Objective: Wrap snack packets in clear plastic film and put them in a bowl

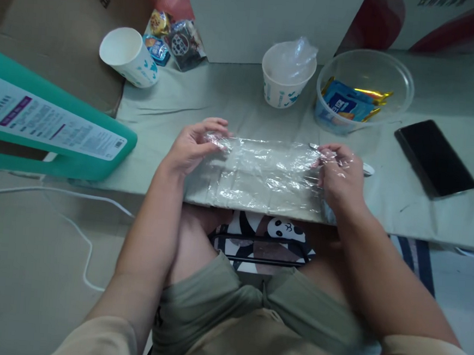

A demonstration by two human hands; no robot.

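Observation:
A clear, crinkled plastic bag (268, 172) lies stretched across the front of the cloth-covered table (234, 106). My left hand (196, 144) pinches its upper left corner between thumb and fingers. On the other side, my right hand (341, 175) is closed over the bag's right edge, with plastic wrapped about the fingers. A slim object with a small dark metallic tip and a white rounded end (369, 170) shows on both sides of the right fist; its middle is hidden, and I cannot tell its kind.
Behind the bag are a paper cup (285, 91) holding crumpled plastic and a clear round tub (362, 124) with blue snack packets (347, 101). A phone (435, 157) lies right. Leftward are a tilted paper cup (137, 63), wrapped snacks (184, 45) and a large green container (117, 135).

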